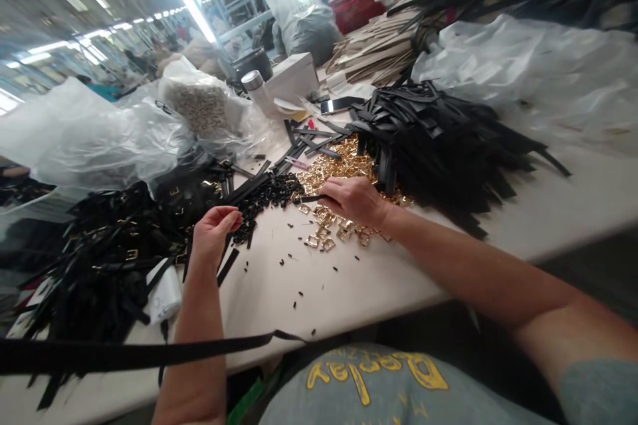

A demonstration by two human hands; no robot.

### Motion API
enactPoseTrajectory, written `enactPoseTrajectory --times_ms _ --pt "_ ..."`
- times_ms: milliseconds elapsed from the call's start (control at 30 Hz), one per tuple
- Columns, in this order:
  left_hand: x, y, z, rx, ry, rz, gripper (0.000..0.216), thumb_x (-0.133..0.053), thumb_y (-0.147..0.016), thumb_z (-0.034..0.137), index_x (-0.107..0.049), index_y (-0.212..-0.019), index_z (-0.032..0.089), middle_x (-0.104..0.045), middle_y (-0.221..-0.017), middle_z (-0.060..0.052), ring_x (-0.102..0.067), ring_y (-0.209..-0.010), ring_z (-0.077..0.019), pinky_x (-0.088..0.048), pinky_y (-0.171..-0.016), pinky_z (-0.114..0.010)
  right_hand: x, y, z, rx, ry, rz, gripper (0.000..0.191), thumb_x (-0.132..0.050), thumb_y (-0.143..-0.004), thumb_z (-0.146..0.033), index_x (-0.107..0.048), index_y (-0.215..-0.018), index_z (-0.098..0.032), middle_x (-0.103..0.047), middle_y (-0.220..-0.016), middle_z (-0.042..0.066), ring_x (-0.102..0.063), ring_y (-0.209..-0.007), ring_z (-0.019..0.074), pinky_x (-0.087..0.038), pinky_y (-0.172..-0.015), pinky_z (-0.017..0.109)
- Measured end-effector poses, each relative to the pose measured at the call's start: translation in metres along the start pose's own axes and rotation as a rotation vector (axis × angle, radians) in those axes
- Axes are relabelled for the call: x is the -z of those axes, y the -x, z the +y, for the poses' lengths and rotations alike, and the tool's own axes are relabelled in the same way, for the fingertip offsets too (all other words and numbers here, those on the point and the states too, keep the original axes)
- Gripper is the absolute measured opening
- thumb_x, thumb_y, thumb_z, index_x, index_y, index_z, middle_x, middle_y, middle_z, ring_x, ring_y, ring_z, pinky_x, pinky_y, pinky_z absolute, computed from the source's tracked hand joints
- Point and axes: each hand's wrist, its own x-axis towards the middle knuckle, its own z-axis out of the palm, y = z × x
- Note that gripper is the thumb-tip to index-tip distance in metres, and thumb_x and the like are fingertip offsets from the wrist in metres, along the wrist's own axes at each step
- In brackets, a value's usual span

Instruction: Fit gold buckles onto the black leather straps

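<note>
My right hand (355,200) is closed on a short black strap (312,198), whose end sticks out to the left of the fingers. It is above a spread of gold buckles (323,176). My left hand (215,226) has thumb and fingers pinched together at the edge of a heap of small black loops (272,191). Whatever it may hold is too small to make out. To its left lies a pile of black straps with gold buckles fitted (132,252). On the right is a large heap of plain black straps (428,139).
Small black bits (300,293) are scattered over the white table (269,292). Clear plastic bags (100,139) stand at the left. A phone (336,105), a flask (256,86) and a white box (294,76) are at the back. A black band (149,355) crosses the lower left.
</note>
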Motion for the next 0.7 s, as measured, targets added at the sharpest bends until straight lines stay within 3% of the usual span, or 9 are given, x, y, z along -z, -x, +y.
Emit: enactPoseTrajectory --times_ms 200,433,700 --pt "-0.035 -0.013 -0.006 0.042 -0.198 -0.227 0.036 -0.077 -0.059 0.046 -0.068 -0.076 0.016 -0.067 -0.071 -0.005 -0.062 -0.064 -0.0167 -0.048 -0.060 -0.026 -0.005 0.001 0.002 -0.034 0.023 -0.022 0.029 -0.043 -0.096 -0.037 -0.060 -0.086 -0.016 -0.063 -0.083 0.004 -0.053 -0.068 0.0132 -0.024 -0.057 0.029" --pt "-0.082 -0.037 -0.021 -0.008 -0.616 -0.261 0.028 -0.069 -0.066 0.046 -0.065 -0.069 0.019 -0.062 -0.058 -0.002 -0.057 -0.056 -0.0171 -0.039 -0.054 -0.028 -0.014 0.002 0.006 -0.057 -0.023 -0.006 0.025 -0.048 -0.094 -0.036 -0.061 -0.086 -0.016 -0.066 -0.083 0.004 -0.055 -0.070 0.0132 -0.025 -0.060 0.027" --pt "-0.084 -0.032 -0.022 -0.139 -0.898 -0.254 0.021 -0.066 -0.071 0.042 -0.065 -0.065 0.022 -0.063 -0.062 -0.001 -0.056 -0.060 -0.0187 -0.035 -0.058 -0.030 -0.016 0.002 0.008 -0.074 -0.068 0.022 0.024 -0.049 -0.093 -0.036 -0.062 -0.087 -0.017 -0.067 -0.084 0.004 -0.058 -0.073 0.0140 -0.028 -0.062 0.027"
